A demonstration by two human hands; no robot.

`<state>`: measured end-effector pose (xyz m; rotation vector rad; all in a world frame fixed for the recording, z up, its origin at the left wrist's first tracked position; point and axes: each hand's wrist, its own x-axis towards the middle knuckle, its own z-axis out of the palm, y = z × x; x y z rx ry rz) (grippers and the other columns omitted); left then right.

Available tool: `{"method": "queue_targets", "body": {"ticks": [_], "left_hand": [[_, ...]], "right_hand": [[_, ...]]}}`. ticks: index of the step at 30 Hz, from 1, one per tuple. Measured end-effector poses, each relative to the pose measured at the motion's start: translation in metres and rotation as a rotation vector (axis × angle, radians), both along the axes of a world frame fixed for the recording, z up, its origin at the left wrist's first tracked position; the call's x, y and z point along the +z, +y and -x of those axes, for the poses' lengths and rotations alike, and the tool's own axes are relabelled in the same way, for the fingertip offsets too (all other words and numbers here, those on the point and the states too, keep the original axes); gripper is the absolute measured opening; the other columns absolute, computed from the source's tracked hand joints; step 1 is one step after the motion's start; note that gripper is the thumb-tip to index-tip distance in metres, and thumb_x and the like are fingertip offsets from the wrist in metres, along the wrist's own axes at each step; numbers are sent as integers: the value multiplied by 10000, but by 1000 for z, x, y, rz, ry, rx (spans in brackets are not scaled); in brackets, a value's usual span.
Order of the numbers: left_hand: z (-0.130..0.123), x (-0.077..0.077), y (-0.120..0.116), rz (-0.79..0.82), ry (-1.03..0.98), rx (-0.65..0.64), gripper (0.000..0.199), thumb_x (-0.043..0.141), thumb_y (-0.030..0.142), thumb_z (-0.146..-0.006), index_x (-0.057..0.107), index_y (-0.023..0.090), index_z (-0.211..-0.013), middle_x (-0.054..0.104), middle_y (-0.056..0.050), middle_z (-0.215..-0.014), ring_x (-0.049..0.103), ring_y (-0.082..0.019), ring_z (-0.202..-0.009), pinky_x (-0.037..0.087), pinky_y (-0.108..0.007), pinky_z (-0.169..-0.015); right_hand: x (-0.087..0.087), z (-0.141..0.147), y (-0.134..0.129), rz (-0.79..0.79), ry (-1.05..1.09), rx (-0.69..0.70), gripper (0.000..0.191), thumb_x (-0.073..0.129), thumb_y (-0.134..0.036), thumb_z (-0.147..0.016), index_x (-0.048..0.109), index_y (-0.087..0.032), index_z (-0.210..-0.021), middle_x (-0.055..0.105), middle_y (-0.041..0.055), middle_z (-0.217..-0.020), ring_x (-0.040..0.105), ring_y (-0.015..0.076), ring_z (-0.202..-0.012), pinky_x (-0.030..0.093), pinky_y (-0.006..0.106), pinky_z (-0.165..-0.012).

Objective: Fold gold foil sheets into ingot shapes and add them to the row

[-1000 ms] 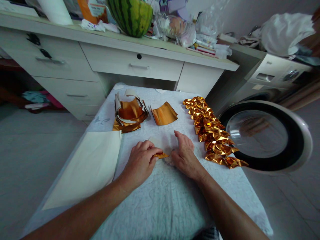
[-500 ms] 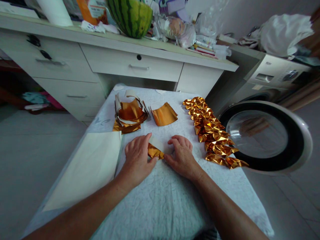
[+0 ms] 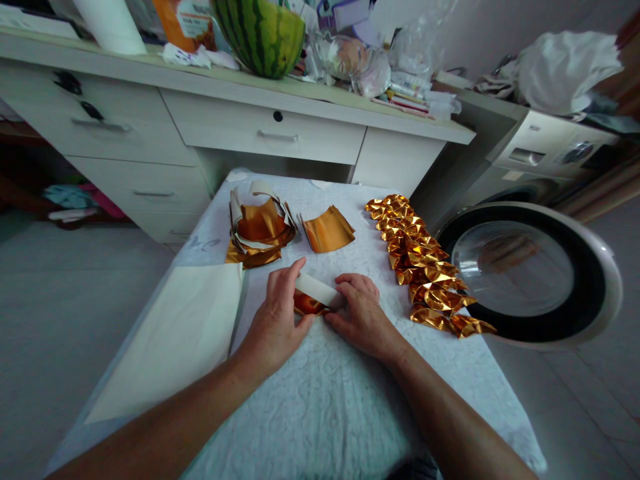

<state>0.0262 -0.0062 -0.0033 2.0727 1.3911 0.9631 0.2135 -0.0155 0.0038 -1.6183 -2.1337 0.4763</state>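
A strip of gold foil paper with a white border [image 3: 319,291] lies between my hands at the middle of the cloth-covered table [image 3: 310,413]. My left hand [image 3: 280,307] grips its left end, thumb below and fingers above. The right end is pinched in my right hand [image 3: 361,308]. Just beyond are a small stack of curved gold sheets [image 3: 329,229] and, to its left, a larger ring-like pile of gold and white sheets [image 3: 261,227]. Folded gold pieces [image 3: 417,257] stand in rows along the right side.
A large cream sheet [image 3: 173,333] covers the table's left part. Behind stands a white drawer cabinet [image 3: 320,141] bearing a cut watermelon [image 3: 265,37], bags and a paper roll [image 3: 111,25]. An open washing machine door [image 3: 530,270] borders the right edge.
The paper between my hands now shows a wide white band along its upper side, with less gold visible. My left hand has shifted slightly right and its fingers have risen.
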Motion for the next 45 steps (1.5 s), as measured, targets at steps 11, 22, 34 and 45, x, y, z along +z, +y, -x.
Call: {"method": "queue_targets", "body": {"ticks": [11,22,34,45], "left_hand": [[8,9,6,372,-438,-50,380,534,269,-883,471,228,-1255,672,-41,-1061,668,-188,-920,528,-301,-787],[5,4,4,473,-558,-28,485,642,263,-799,407,232,-1223,689,-6,-881,672,-164,-740,513,-248,-620],[2,8,1,378,-367,-11,520,640,251,-800,424,241,-1273,676,-25,-982,666,-169,-767,526,-285,-673],[8,8,-6,147,-270,-218,541,499,15,-710,483,262,-1190,429,-70,-1339,476,-226,-1269,501,-355,-967]], "right_hand": [[-2,-2,2,162,597,-51,226,626,-228,-810,504,-228,-1000,591,-14,-813,565,155,-743,441,285,-663],[-2,4,6,537,1228,-18,323,752,-345,-767,483,-205,-879,637,-33,-653,548,85,-513,407,190,-489],[-5,6,6,511,1206,-8,295,728,-375,-780,496,-194,-788,592,-44,-627,519,75,-495,389,187,-462],[-5,-3,10,319,1019,-108,228,677,-333,-792,498,-192,-805,544,-55,-660,459,69,-542,330,184,-497]]}}
